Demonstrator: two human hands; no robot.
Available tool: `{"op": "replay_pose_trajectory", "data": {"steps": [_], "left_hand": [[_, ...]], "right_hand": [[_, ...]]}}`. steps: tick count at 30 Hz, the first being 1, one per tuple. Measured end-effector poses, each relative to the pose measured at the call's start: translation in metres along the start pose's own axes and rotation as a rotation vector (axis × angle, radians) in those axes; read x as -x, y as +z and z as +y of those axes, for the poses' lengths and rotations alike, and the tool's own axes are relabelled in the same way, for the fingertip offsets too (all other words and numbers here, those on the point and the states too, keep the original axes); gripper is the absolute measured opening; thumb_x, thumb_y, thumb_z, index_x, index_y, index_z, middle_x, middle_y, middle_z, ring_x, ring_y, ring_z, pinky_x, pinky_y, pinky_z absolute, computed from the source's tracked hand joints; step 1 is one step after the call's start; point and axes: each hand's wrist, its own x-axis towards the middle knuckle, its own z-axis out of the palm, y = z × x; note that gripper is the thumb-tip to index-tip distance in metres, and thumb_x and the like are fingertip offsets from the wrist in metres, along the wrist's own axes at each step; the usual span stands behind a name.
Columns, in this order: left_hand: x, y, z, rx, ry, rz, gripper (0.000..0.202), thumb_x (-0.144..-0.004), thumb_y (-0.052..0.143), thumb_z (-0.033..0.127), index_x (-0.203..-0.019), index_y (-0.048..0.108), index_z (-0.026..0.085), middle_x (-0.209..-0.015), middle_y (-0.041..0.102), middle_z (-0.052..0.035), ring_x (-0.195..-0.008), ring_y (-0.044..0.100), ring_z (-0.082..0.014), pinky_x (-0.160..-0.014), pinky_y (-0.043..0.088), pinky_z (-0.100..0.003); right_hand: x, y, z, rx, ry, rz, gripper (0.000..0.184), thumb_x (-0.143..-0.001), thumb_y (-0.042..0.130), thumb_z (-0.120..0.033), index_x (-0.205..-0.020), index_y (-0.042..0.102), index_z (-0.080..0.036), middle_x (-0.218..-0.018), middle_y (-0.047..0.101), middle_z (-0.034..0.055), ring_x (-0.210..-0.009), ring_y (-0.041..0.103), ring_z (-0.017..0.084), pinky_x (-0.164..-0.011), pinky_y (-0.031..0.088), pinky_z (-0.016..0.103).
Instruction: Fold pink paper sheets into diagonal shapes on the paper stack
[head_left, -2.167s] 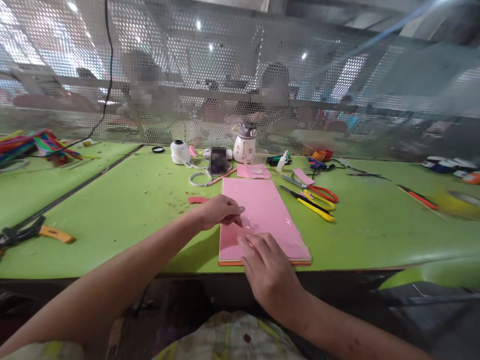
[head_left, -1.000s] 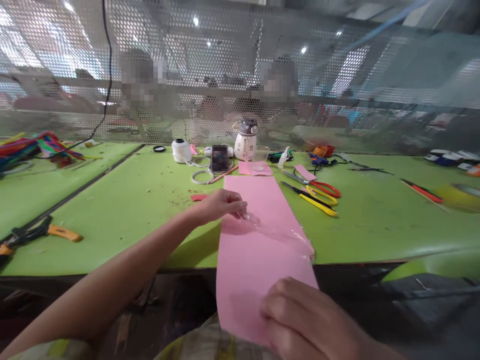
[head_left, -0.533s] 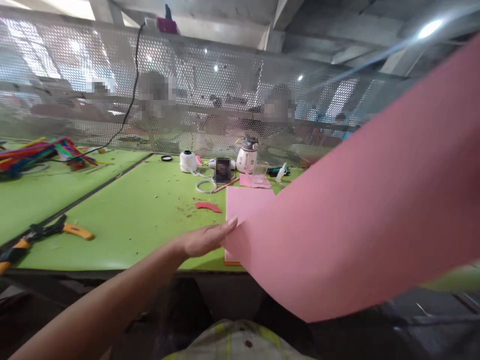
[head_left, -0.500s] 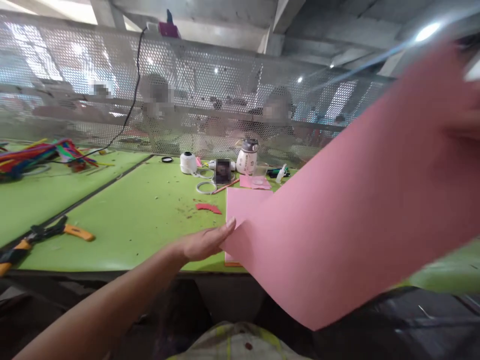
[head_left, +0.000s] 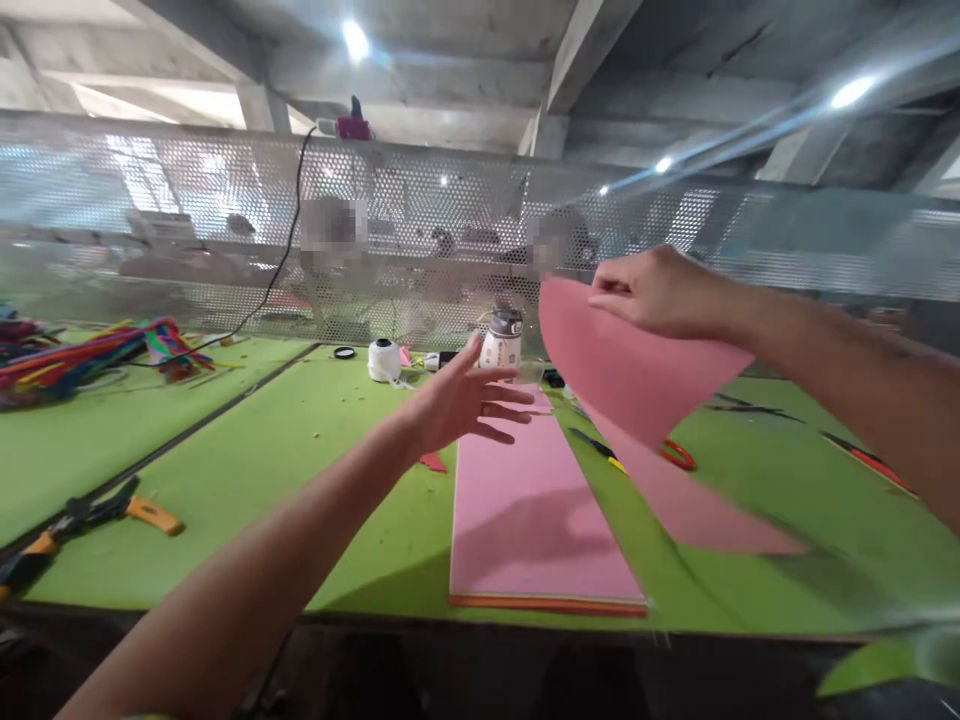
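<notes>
My right hand (head_left: 649,290) is closed on the edge of a curled pink sheet (head_left: 637,370), holding it up over the right side of the table. The sheet's lower end (head_left: 697,510) droops close to the green surface; whether it touches, I cannot tell. Fingers spread, my left hand (head_left: 472,400) hovers with nothing in it over the far left edge of a pink stack of sheets (head_left: 532,510). Orange edges show at the stack's near end. A red scrap (head_left: 433,462) lies below my left wrist, partly covered by it.
Pliers with orange grips (head_left: 97,520) and a colourful bundle of strands (head_left: 112,350) lie left. A white spool (head_left: 385,360) and a bottle (head_left: 502,340) stand by the perforated screen (head_left: 420,220). Right of the stack are a yellow-and-black knife (head_left: 598,448) and a red handle (head_left: 681,457).
My right hand has swung the pink sheet inward and down from the upper right. My left hand has let go of its corner and risen, fingers spread. More of the stack now shows.
</notes>
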Motion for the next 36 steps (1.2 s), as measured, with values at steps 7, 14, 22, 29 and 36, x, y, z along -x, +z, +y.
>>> {"op": "replay_pose_trajectory", "data": {"steps": [7, 14, 22, 29, 36], "left_hand": [[-0.066, 0.010, -0.004, -0.529, 0.150, 0.388, 0.047, -0.080, 0.077, 0.036, -0.119, 0.067, 0.013, -0.108, 0.074, -0.0180, -0.091, 0.070, -0.0245, -0.074, 0.056, -0.035], [-0.060, -0.014, -0.027, -0.745, 0.410, 0.513, 0.019, -0.081, 0.060, 0.008, -0.084, 0.077, 0.016, -0.093, 0.076, -0.0062, -0.093, 0.068, -0.0190, -0.086, 0.054, -0.033], [0.042, -0.008, -0.103, -1.108, 0.519, 0.156, 0.032, -0.088, 0.047, 0.002, -0.090, 0.076, 0.016, -0.092, 0.077, -0.0112, -0.090, 0.070, -0.0195, -0.078, 0.059, -0.032], [0.079, 0.016, -0.096, -1.372, 0.266, -0.074, 0.069, -0.077, 0.074, 0.028, -0.143, 0.053, 0.023, -0.142, 0.059, -0.0147, -0.126, 0.054, -0.0360, -0.105, 0.042, -0.055], [0.079, 0.006, -0.112, -1.019, 0.371, -0.122, 0.030, -0.092, 0.065, 0.025, -0.121, 0.071, 0.022, -0.114, 0.075, -0.0124, -0.109, 0.067, -0.0247, -0.098, 0.048, -0.038]], "right_hand": [[-0.024, 0.017, -0.011, 0.259, -0.123, -0.002, 0.019, -0.095, 0.055, -0.025, -0.099, 0.069, -0.012, -0.081, 0.068, 0.0094, -0.071, 0.061, 0.021, -0.063, 0.032, 0.031], [0.044, 0.016, -0.025, 0.210, -0.340, 0.119, 0.026, -0.096, 0.046, -0.024, -0.072, 0.056, -0.021, -0.058, 0.046, 0.0006, -0.053, 0.042, 0.017, -0.056, 0.025, 0.032], [0.161, 0.075, -0.078, -0.135, -0.575, -0.014, 0.028, -0.091, 0.040, -0.005, -0.079, 0.059, -0.021, -0.072, 0.061, 0.0050, -0.066, 0.052, 0.022, -0.063, 0.037, 0.036], [0.181, 0.130, -0.101, -0.302, -0.548, -0.108, 0.016, -0.080, 0.053, -0.004, -0.082, 0.058, -0.018, -0.077, 0.065, 0.0053, -0.067, 0.054, 0.021, -0.064, 0.043, 0.033], [0.190, 0.107, -0.082, -0.571, -0.290, -0.432, 0.027, -0.081, 0.071, -0.015, -0.107, 0.068, -0.019, -0.105, 0.074, 0.0069, -0.095, 0.069, 0.022, -0.082, 0.056, 0.030]]}}
